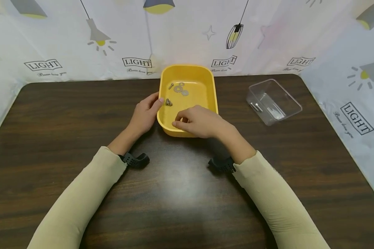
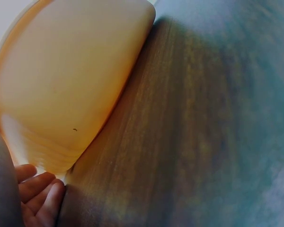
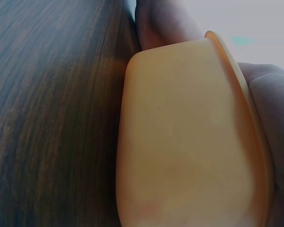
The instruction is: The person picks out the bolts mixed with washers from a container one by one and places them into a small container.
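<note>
A yellow plastic bin (image 1: 202, 93) sits on the table in the head view. My left hand (image 1: 144, 114) holds its left side, thumb over the rim and fingers outside; in the left wrist view those fingers (image 2: 38, 189) lie against the outer wall. Inside, several flat washers (image 1: 178, 89) lie near the back, beside a lone screw (image 1: 171, 86). Closer to my left thumb is a small cluster of screws (image 1: 168, 102). Over the bin's front part reaches my right hand (image 1: 201, 121), its fingers bent. Whether anything is between its fingertips is hidden.
A clear plastic box (image 1: 272, 102) stands to the right of the bin, with small shiny spots inside that I cannot make out. The dark wooden table (image 1: 81, 114) ends at a printed white sheet (image 1: 187, 38) behind. Both wrists wear black straps (image 1: 134, 159).
</note>
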Motion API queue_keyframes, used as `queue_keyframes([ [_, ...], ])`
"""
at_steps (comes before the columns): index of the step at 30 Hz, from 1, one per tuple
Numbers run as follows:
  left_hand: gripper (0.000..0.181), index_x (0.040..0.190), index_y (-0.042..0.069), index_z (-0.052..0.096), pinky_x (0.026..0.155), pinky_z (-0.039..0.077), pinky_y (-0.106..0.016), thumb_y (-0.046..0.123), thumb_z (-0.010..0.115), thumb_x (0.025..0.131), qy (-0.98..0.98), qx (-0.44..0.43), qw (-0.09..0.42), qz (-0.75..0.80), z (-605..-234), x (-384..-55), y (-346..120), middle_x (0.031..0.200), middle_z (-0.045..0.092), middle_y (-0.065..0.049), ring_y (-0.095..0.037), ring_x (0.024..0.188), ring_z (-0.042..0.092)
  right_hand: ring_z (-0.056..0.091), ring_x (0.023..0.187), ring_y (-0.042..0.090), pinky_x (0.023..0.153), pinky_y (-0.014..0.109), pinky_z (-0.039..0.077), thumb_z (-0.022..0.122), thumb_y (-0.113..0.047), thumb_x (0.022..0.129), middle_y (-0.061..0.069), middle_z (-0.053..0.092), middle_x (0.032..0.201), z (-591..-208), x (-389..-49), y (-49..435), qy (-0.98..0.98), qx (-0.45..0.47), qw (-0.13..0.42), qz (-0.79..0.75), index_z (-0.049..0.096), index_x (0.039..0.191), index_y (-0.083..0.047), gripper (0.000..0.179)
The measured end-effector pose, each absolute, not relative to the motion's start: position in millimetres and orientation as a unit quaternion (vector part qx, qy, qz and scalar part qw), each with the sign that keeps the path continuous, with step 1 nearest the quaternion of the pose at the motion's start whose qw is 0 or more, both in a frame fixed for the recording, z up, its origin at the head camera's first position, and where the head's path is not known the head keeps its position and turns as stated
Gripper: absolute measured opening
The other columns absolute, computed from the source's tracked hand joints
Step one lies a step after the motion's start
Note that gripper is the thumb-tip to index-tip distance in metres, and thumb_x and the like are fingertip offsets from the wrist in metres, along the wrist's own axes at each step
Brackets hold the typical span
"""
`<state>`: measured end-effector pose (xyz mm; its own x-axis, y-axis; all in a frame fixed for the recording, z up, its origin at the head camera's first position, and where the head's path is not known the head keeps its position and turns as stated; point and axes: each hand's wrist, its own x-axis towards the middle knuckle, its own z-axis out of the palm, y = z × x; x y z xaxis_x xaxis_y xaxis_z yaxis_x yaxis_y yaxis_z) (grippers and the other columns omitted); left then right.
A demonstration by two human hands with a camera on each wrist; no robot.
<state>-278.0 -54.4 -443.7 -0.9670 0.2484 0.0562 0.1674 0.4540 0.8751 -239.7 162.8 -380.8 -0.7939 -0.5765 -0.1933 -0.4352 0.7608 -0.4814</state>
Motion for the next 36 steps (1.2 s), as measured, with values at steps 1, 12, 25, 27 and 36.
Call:
queue_keyframes([
  [1, 0.061, 0.153, 0.014, 0.045, 0.112, 0.046, -0.044, 0.051, 0.043, 0.104, 0.852, 0.122, 0.039, 0.507, -444.3, -278.1, -54.3, 0.149, 0.057, -0.008, -0.023, 0.129, 0.058, 0.061, 0.08, 0.014, 0.076, 0.03, 0.05, 0.054, -0.043, 0.102, -0.004, 0.071, 0.093, -380.7, -239.4, 163.1, 0.923, -0.275, 0.166, -0.214, 0.074, 0.114, -0.017, 0.035],
  [12, 0.061, 0.153, 0.014, 0.046, 0.113, 0.045, -0.046, 0.051, 0.043, 0.104, 0.856, 0.121, 0.035, 0.502, -444.2, -279.0, -55.1, 0.148, 0.057, -0.008, -0.024, 0.131, 0.057, 0.062, 0.08, 0.013, 0.077, 0.03, 0.052, 0.057, -0.04, 0.102, -0.004, 0.073, 0.094, -381.8, -240.7, 164.5, 0.918, -0.294, 0.142, -0.226, 0.075, 0.112, -0.015, 0.032],
  [25, 0.062, 0.154, 0.014, 0.045, 0.114, 0.044, -0.046, 0.051, 0.043, 0.104, 0.861, 0.121, 0.041, 0.492, -444.1, -276.9, -53.6, 0.149, 0.056, -0.009, -0.024, 0.134, 0.056, 0.06, 0.081, 0.015, 0.076, 0.032, 0.05, 0.054, -0.038, 0.104, 0.001, 0.074, 0.096, -364.3, -236.5, 178.2, 0.916, -0.277, 0.124, -0.263, 0.074, 0.115, -0.014, 0.033],
  [27, 0.062, 0.154, 0.014, 0.044, 0.114, 0.044, -0.045, 0.051, 0.043, 0.104, 0.86, 0.122, 0.04, 0.493, -444.1, -276.7, -53.5, 0.15, 0.055, -0.009, -0.024, 0.134, 0.055, 0.062, 0.085, 0.014, 0.079, 0.033, 0.052, 0.054, -0.037, 0.104, 0.0, 0.075, 0.101, -359.4, -236.1, 182.8, 0.918, -0.269, 0.115, -0.269, 0.074, 0.116, -0.014, 0.033],
  [36, 0.063, 0.154, 0.014, 0.044, 0.114, 0.045, -0.045, 0.052, 0.042, 0.104, 0.857, 0.12, 0.041, 0.5, -444.5, -276.5, -54.6, 0.152, 0.054, -0.008, -0.022, 0.136, 0.054, 0.063, 0.096, 0.015, 0.085, 0.035, 0.053, 0.057, -0.036, 0.103, -0.001, 0.073, 0.104, -338.8, -234.5, 202.8, 0.924, -0.241, 0.072, -0.288, 0.073, 0.116, -0.017, 0.028],
])
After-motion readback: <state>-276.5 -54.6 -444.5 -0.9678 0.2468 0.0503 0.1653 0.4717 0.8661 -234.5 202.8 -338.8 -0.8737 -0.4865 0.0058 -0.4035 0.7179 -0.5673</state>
